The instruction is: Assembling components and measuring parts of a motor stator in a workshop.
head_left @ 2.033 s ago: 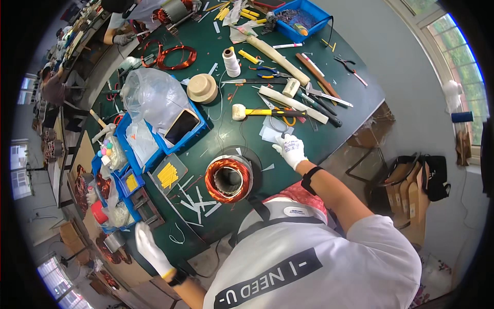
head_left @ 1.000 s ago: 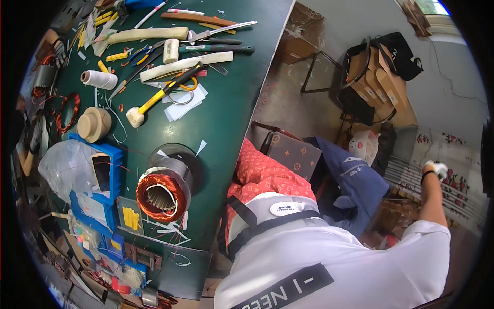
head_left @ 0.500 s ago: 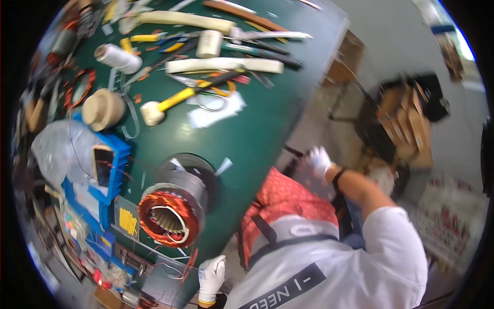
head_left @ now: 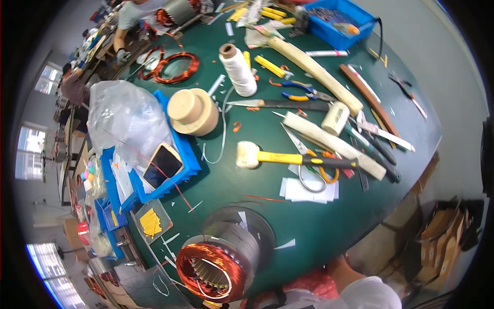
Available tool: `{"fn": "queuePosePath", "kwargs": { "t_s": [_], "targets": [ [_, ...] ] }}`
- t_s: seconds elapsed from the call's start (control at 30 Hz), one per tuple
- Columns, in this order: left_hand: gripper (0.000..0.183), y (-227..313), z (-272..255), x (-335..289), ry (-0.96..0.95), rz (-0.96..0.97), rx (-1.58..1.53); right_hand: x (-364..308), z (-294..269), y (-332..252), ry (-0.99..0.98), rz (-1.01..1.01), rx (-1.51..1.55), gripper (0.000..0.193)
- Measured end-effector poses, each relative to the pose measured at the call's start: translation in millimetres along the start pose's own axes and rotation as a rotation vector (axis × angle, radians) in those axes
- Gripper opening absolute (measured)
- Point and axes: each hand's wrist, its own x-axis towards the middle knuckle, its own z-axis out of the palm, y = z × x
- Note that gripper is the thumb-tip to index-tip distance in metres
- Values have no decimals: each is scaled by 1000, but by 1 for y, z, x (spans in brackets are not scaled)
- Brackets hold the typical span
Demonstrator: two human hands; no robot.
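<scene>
A motor stator with copper windings lies on its side at the table's near edge, against a dark round disc. A white tie or sleeve loops across its bore. Of my left hand, only what looks like the yellow glove cuff shows, below the stator; its fingers are hidden. My right forearm reaches toward the table edge at the lower right, and the hand itself cannot be seen. Beyond the stator lie a mallet with a pale head and yellow-black handle, scissors and white paper slips.
Blue trays hold a plastic bag and a phone. Nearby stand a stepped wooden block and a thread spool. Pliers, files and pale bars cover the far right. Another person works at the far left.
My view has swung toward the table, so the tools and stator appear shifted. Both gloved hands, plainly visible before, have dropped mostly or wholly out of sight.
</scene>
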Motion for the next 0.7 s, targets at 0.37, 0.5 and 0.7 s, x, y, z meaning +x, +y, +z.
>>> {"fn": "queuePosePath", "kwargs": {
  "t_s": [0.37,0.5,0.7],
  "targets": [
    [40,41,-61,33,41,-172,-131,36,-78,108,-74,-200,14,41],
    [41,54,-85,60,90,-163,-203,38,-106,157,-103,-196,29,41],
    [41,70,-105,87,207,-98,-328,14,-145,229,-125,-133,45,41]
  ]
}}
